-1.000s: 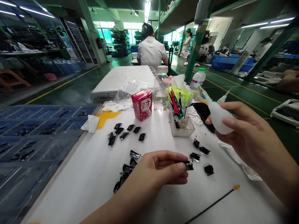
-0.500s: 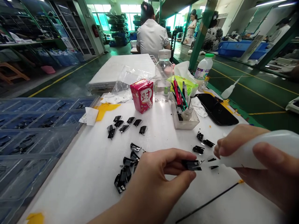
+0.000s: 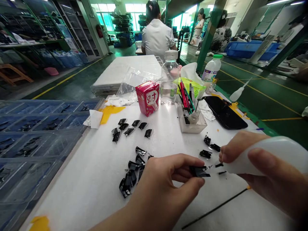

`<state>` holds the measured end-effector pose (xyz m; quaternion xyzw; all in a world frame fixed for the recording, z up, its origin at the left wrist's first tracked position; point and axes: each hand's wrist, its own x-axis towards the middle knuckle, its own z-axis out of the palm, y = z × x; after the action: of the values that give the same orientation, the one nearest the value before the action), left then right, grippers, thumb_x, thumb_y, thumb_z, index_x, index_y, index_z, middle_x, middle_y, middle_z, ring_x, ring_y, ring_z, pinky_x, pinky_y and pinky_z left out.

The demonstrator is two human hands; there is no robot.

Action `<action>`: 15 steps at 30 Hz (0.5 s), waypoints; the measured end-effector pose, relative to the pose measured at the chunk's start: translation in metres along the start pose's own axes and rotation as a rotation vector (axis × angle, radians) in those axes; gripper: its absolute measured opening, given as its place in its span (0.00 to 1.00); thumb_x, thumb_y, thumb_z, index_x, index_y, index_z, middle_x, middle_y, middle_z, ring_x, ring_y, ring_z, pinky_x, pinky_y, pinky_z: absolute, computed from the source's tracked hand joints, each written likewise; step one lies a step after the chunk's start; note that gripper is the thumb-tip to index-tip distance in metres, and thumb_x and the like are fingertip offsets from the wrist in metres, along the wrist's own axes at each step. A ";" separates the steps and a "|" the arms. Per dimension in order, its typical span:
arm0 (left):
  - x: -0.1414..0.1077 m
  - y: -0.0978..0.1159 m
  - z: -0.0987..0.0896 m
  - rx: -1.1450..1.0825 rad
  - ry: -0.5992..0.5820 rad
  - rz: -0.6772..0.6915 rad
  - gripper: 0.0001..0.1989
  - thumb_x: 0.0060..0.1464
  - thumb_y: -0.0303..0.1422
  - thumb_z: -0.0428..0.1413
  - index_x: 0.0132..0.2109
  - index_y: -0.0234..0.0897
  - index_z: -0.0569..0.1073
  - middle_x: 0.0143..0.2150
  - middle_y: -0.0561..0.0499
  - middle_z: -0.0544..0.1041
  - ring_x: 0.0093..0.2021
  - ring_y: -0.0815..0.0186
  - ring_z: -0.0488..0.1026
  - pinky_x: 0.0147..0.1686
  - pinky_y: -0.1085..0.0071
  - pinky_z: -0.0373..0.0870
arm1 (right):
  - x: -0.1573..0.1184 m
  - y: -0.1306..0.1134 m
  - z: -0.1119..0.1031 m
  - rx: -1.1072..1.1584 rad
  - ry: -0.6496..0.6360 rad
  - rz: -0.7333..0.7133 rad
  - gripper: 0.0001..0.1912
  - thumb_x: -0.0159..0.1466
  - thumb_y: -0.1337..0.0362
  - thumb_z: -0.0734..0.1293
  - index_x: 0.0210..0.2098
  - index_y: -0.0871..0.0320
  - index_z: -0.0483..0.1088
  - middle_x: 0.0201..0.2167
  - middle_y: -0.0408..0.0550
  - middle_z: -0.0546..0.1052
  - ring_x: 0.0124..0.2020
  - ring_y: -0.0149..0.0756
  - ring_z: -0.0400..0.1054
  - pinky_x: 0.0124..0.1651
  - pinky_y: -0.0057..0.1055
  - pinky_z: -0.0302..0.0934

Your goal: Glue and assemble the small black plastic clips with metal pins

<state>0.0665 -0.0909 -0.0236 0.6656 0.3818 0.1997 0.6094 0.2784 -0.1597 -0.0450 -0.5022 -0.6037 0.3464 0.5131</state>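
Note:
My left hand (image 3: 168,183) pinches a small black part (image 3: 199,171) between thumb and fingers, its forked end pointing right. In my right hand (image 3: 271,170) is a white squeeze bottle (image 3: 286,154), tilted so its thin nozzle points left at the black part. The nozzle tip is close to the part; whether they touch I cannot tell. Left of my left hand lies a pile of black parts (image 3: 130,179). Farther back is a group of black pieces with clear film (image 3: 129,131). Several more black pieces (image 3: 205,154) lie behind the nozzle.
A compartment tray (image 3: 48,144) fills the left side. Behind stand a red box (image 3: 148,98), a clear bottle (image 3: 168,93) and a pen holder (image 3: 193,127). A black phone-like slab (image 3: 226,112) lies back right. A thin black rod (image 3: 214,210) lies in front. A person (image 3: 157,37) sits beyond.
The bottle in my right hand has moved slightly left, its nozzle nearer the black part. The whole view has shifted a little; my left hand keeps its grip.

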 end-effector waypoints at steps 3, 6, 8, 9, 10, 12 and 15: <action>0.000 0.000 0.000 0.002 -0.001 -0.001 0.11 0.52 0.28 0.64 0.44 0.37 0.84 0.34 0.52 0.85 0.35 0.65 0.82 0.40 0.75 0.79 | 0.002 -0.001 0.000 -0.001 0.002 -0.007 0.19 0.73 0.50 0.58 0.36 0.48 0.77 0.23 0.45 0.70 0.19 0.34 0.60 0.17 0.32 0.51; -0.001 -0.001 0.000 0.000 -0.004 -0.019 0.10 0.52 0.28 0.64 0.43 0.37 0.84 0.34 0.52 0.85 0.35 0.65 0.82 0.39 0.74 0.79 | 0.006 -0.007 0.002 -0.024 0.020 -0.025 0.18 0.72 0.48 0.60 0.34 0.47 0.77 0.22 0.44 0.70 0.18 0.33 0.60 0.16 0.31 0.52; -0.001 -0.002 0.000 0.002 -0.005 -0.025 0.10 0.52 0.28 0.64 0.43 0.37 0.83 0.33 0.52 0.84 0.34 0.65 0.81 0.39 0.74 0.78 | 0.009 -0.010 0.004 -0.042 0.036 -0.062 0.18 0.71 0.47 0.62 0.33 0.46 0.77 0.20 0.43 0.69 0.17 0.32 0.60 0.16 0.30 0.53; -0.001 -0.002 0.000 0.003 -0.006 -0.022 0.10 0.52 0.29 0.64 0.43 0.37 0.83 0.33 0.52 0.84 0.34 0.65 0.81 0.39 0.74 0.78 | 0.010 -0.011 0.004 -0.050 0.044 -0.080 0.18 0.71 0.47 0.63 0.32 0.46 0.77 0.20 0.42 0.70 0.16 0.32 0.61 0.16 0.29 0.54; -0.001 -0.002 0.000 0.002 -0.006 -0.018 0.10 0.52 0.29 0.64 0.43 0.37 0.83 0.33 0.53 0.84 0.34 0.66 0.81 0.38 0.74 0.78 | 0.011 -0.012 0.004 -0.056 0.048 -0.094 0.17 0.70 0.47 0.64 0.32 0.46 0.78 0.20 0.42 0.70 0.16 0.31 0.62 0.15 0.28 0.54; -0.001 -0.002 0.000 0.001 -0.007 -0.014 0.10 0.52 0.29 0.64 0.43 0.37 0.83 0.32 0.53 0.83 0.33 0.66 0.80 0.38 0.75 0.78 | 0.011 -0.010 0.004 -0.051 0.071 -0.095 0.16 0.71 0.47 0.64 0.34 0.44 0.78 0.22 0.41 0.72 0.17 0.31 0.63 0.15 0.27 0.56; 0.001 -0.002 -0.001 -0.012 -0.008 -0.019 0.10 0.52 0.28 0.64 0.43 0.38 0.83 0.30 0.54 0.82 0.32 0.67 0.79 0.37 0.75 0.77 | 0.008 -0.006 0.004 -0.020 0.103 -0.061 0.15 0.71 0.46 0.62 0.36 0.41 0.78 0.25 0.41 0.73 0.18 0.32 0.64 0.16 0.28 0.58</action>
<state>0.0655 -0.0899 -0.0256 0.6589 0.3844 0.1937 0.6169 0.2738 -0.1527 -0.0383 -0.5058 -0.5949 0.2984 0.5488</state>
